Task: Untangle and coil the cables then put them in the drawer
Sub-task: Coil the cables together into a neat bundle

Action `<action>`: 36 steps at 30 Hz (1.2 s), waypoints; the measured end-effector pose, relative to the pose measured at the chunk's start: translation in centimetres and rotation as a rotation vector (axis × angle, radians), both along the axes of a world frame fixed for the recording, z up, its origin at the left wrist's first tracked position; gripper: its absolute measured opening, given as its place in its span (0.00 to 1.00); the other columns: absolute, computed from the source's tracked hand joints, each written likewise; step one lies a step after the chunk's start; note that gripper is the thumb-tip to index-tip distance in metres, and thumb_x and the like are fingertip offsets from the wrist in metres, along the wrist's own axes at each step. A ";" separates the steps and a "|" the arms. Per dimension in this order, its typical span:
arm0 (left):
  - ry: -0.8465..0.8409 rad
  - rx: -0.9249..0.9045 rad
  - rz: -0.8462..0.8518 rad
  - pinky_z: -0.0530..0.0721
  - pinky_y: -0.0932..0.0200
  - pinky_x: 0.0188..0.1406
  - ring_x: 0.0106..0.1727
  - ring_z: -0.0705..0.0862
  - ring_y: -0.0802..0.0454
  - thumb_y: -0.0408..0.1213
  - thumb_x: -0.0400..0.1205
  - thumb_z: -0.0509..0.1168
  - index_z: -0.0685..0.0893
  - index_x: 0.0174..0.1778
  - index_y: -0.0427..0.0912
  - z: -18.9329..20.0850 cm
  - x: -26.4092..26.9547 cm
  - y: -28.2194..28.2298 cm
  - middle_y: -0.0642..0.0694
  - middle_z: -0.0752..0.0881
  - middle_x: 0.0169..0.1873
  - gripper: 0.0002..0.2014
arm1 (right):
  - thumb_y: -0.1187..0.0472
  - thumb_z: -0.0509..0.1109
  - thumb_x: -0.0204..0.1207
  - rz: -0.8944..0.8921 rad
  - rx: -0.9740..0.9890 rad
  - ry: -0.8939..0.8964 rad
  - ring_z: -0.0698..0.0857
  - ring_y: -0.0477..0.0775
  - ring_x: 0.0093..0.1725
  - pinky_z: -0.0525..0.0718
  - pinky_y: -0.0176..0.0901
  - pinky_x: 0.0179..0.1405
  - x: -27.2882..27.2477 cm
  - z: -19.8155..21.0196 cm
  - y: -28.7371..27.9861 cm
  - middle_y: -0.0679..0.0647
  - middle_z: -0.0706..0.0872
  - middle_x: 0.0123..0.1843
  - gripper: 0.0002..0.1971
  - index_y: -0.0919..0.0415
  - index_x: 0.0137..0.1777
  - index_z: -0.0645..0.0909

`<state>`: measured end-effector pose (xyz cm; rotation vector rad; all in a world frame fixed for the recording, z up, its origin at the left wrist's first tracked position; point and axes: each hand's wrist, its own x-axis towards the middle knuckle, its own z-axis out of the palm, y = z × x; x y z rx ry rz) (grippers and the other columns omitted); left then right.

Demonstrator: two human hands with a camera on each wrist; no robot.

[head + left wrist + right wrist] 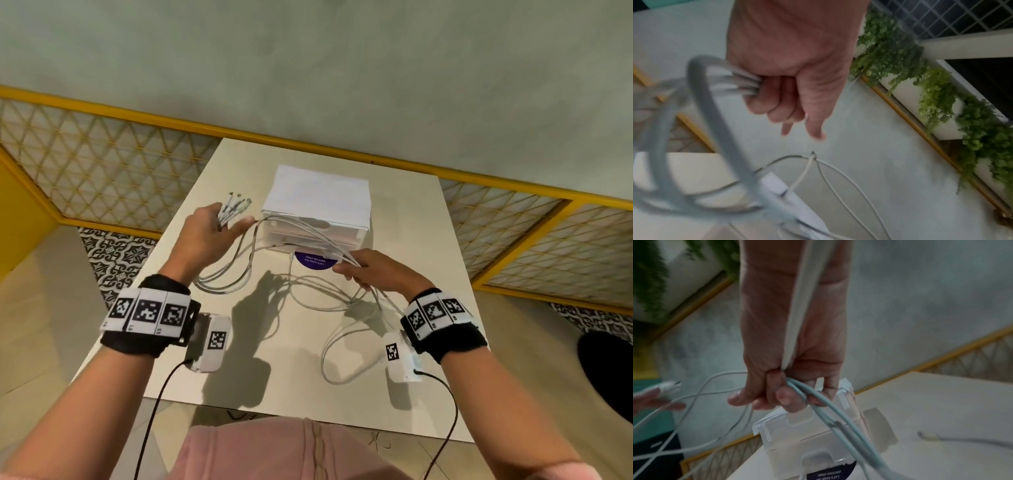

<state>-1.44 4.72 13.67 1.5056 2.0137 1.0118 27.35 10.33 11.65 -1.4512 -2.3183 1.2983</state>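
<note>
1. The left hand (209,236), raised over the table's (428,260) left edge, grips the cables (236,270) just below their plugs (236,205); the plugs point away, toward the wall.
2. The strands sag to the tabletop, then rise rightward, their long axis running across the drawer's (322,209) front.
3. The right hand (376,270) clamps several strands; how many is hard to tell.
4. They look light, limp and slick, best held near the plugs.
</note>
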 end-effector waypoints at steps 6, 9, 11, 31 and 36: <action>-0.088 0.319 -0.199 0.76 0.70 0.42 0.46 0.83 0.53 0.43 0.85 0.60 0.87 0.54 0.42 1.0 4.9 -0.5 0.48 0.86 0.48 0.12 | 0.48 0.64 0.81 0.131 0.025 -0.163 0.74 0.45 0.26 0.73 0.36 0.30 -1.5 1.0 -1.1 0.44 0.75 0.29 0.15 0.51 0.33 0.71; 0.022 0.355 -0.449 0.77 0.73 0.55 0.60 0.81 0.61 0.45 0.85 0.58 0.80 0.69 0.48 0.6 7.3 0.0 0.57 0.78 0.69 0.17 | 0.47 0.64 0.81 0.204 0.036 -0.221 0.77 0.50 0.31 0.75 0.41 0.34 -2.7 1.2 -1.7 0.51 0.81 0.34 0.17 0.63 0.42 0.77; 0.060 0.276 -0.578 0.79 0.63 0.58 0.63 0.81 0.60 0.49 0.85 0.55 0.77 0.72 0.53 -0.2 8.5 0.5 0.57 0.80 0.69 0.19 | 0.48 0.64 0.80 0.224 0.055 -0.248 0.81 0.54 0.39 0.77 0.45 0.41 -3.2 1.3 -1.8 0.60 0.85 0.45 0.21 0.70 0.50 0.80; -0.096 -0.014 -0.377 0.69 0.56 0.35 0.30 0.72 0.53 0.50 0.85 0.56 0.72 0.29 0.43 0.5 4.4 1.8 0.49 0.74 0.26 0.21 | 0.63 0.61 0.83 -0.413 0.009 0.340 0.88 0.45 0.34 0.83 0.35 0.43 5.4 -2.4 -0.9 0.60 0.87 0.35 0.07 0.62 0.45 0.79; 0.110 -0.045 -0.276 0.76 0.46 0.40 0.37 0.78 0.39 0.52 0.85 0.55 0.76 0.36 0.30 0.6 2.8 1.4 0.36 0.81 0.31 0.25 | 0.47 0.64 0.80 -0.456 0.052 0.322 0.75 0.45 0.19 0.79 0.37 0.30 5.0 -0.8 -0.8 0.47 0.72 0.15 0.24 0.61 0.26 0.76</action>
